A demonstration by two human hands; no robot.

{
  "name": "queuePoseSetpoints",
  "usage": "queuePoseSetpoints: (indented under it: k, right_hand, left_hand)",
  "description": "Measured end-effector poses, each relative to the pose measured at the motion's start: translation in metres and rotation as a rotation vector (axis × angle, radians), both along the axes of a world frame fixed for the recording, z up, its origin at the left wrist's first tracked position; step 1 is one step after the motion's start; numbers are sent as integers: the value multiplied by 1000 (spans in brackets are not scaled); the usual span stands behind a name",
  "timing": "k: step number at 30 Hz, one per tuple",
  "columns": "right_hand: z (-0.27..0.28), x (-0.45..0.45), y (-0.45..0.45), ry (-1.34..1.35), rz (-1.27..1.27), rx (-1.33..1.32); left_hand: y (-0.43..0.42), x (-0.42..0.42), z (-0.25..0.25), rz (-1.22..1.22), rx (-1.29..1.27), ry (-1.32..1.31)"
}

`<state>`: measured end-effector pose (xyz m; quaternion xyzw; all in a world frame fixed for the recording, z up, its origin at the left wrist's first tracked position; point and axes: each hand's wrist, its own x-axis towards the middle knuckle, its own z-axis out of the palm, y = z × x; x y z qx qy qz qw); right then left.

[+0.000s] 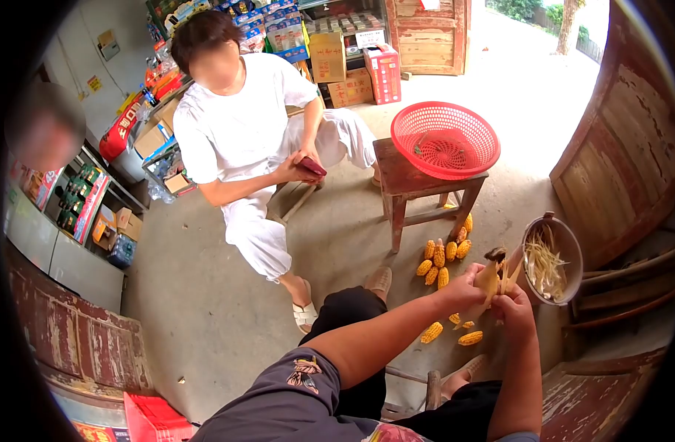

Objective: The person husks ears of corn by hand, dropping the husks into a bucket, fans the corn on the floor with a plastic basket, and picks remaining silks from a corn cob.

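Between my two hands is an ear of corn in its dry, pale husk (488, 281), with a dark tip pointing up. My left hand (463, 292) is closed around its left side. On the other side, my right hand (516, 308) pinches the husk leaves, which are partly peeled apart. The kernels inside are hidden. Several husked yellow corn cobs (439, 255) lie on the floor just beyond my hands, and a few more cobs (470, 338) rest below them. Right of my hands stands a bucket (571, 250) holding stripped pale husks (544, 267).
A red plastic basket (448, 144) sits on a wooden stool (390, 173). Across from me, a seated person in white (242, 125) holds a dark red object (312, 166). Another person (46, 129) is at the left edge. Wooden doors (621, 140) and stocked shelves (79, 199) surround the floor.
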<state>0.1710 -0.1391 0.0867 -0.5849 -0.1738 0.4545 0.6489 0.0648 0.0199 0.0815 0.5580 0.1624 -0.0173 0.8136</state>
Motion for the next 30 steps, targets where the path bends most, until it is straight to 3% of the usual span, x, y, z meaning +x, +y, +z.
queuePoseSetpoints:
  k: [19,27,30]
  right_hand:
    - [5,12,-10,70,143,-30]
    - [-20,12,1,-255,134,-35]
    - [-19,12,4,-166,49,23]
  left_hand:
    - [3,-2,5,-25,-148,-38]
    - [-7,7,-19,11,109,-75]
    - [-9,11,-25,64,190,-191]
